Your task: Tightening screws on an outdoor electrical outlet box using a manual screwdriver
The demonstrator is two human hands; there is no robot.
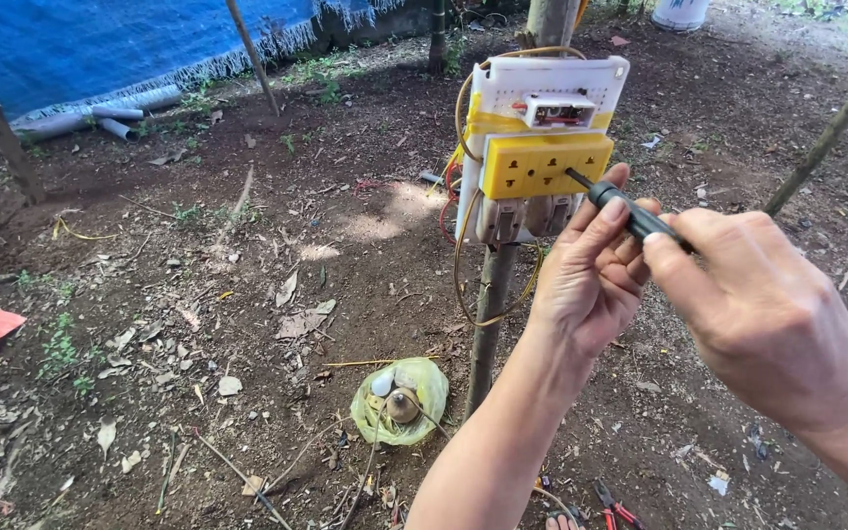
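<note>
Nearest, the right hand (758, 314) fills the lower right corner, its wrist cut off by the frame edge; its fingers (664, 257) pinch the rear of a black-handled screwdriver (630, 214), most of the handle hidden beneath them. Just beside it, the left hand (586, 275) rises from below, fingers closed around the front of the same handle, steadying it. The thin metal shaft slants up-left, its tip touching the right end of a yellow plastic socket strip (545, 164). That strip sits on a white board (554, 88) fixed to a slim wooden post (488, 324), with looped yellow wire (463, 285) hanging beside it. At the bottom edge, red-handled pliers (615, 507) are half cut off. The ground (247, 294) is bare dark soil, littered with dry leaves and twigs; a crumpled yellow bag (401, 400) lies near the post's foot. Farther off, grey pipes (100, 113) rest below a blue tarpaulin (120, 39).
</note>
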